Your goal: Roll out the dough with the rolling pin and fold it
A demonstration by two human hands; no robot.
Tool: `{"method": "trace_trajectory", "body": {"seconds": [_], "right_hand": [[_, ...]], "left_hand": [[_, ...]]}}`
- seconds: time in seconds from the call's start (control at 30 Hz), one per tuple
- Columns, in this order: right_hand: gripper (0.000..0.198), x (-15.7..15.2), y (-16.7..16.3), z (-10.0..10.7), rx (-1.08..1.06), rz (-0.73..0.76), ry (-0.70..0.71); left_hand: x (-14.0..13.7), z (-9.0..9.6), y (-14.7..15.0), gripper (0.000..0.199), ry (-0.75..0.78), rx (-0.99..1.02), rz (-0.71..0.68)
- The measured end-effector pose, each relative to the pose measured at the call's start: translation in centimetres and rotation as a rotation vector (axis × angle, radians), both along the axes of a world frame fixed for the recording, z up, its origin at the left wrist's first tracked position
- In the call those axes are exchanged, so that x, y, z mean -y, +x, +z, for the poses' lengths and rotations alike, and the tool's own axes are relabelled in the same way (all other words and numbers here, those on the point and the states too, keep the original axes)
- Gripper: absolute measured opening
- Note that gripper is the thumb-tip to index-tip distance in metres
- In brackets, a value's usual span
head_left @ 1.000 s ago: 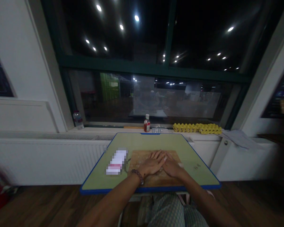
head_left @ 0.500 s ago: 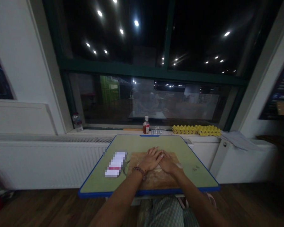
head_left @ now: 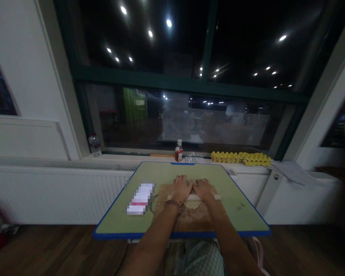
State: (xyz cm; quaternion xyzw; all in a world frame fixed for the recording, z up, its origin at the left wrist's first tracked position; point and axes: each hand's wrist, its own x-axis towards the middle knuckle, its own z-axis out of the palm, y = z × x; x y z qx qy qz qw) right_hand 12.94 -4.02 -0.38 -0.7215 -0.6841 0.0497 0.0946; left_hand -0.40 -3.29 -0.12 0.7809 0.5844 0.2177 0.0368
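Note:
A pale rolling pin point(head_left: 193, 197) lies crosswise over a thin flattened piece of dough point(head_left: 192, 204) on a brown wooden board point(head_left: 191, 222). My left hand point(head_left: 182, 187), with a beaded bracelet on its wrist, rests palm down across the pin, fingers stretched forward and a little apart. Beside it my right hand point(head_left: 203, 188) lies flat over the pin too, its fingers pointing forward and left. The two thumbs nearly meet. The pin's right end sticks out past my right wrist; both hands hide parts of the pin and of the dough.
The board lies on a green folding table point(head_left: 115, 220) with a blue rim. A phone point(head_left: 140, 198), its screen blurred out, lies left of the board. On the windowsill stand a red-labelled bottle point(head_left: 178, 151), yellow egg trays point(head_left: 241, 158) and a clear plastic bottle point(head_left: 94, 145).
My hands were overlapped, the left over the right; now they lie apart, side by side. The rolling pin and the dough show more plainly. The view has shifted slightly.

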Motion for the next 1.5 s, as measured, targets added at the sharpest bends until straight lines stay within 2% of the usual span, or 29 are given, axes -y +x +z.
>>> {"method": "trace_trajectory", "body": {"seconds": [0.07,0.13,0.27,0.47,0.63,0.93,1.5], "right_hand": [[0.055,-0.1,-0.1,0.1,-0.007,-0.1,-0.001],[0.053,-0.2,-0.1,0.2,-0.006,-0.135,0.019],[0.049,-0.3,0.0,0.2,0.006,-0.126,0.049],[0.048,-0.7,0.0,0.5,-0.03,-0.156,-0.01],[0.047,-0.9,-0.1,0.8,0.004,-0.142,0.046],[0.043,-1.0,-0.3,1.1,-0.077,-0.187,0.023],[0.041,-0.7,-0.4,1.4,-0.108,-0.205,0.02]], "left_hand": [[-0.3,0.0,0.0,0.047,0.01,-0.001,-0.003],[-0.6,0.1,0.0,0.047,0.013,0.007,0.0],[-1.0,0.1,0.1,0.049,0.009,0.015,0.015],[-1.8,0.1,0.1,0.052,-0.03,0.015,0.036],[-2.1,0.5,0.1,0.051,-0.078,0.033,0.083],[-2.7,0.4,0.2,0.045,-0.055,0.077,0.113],[-2.8,0.2,0.2,0.049,-0.071,0.062,0.115]]}}
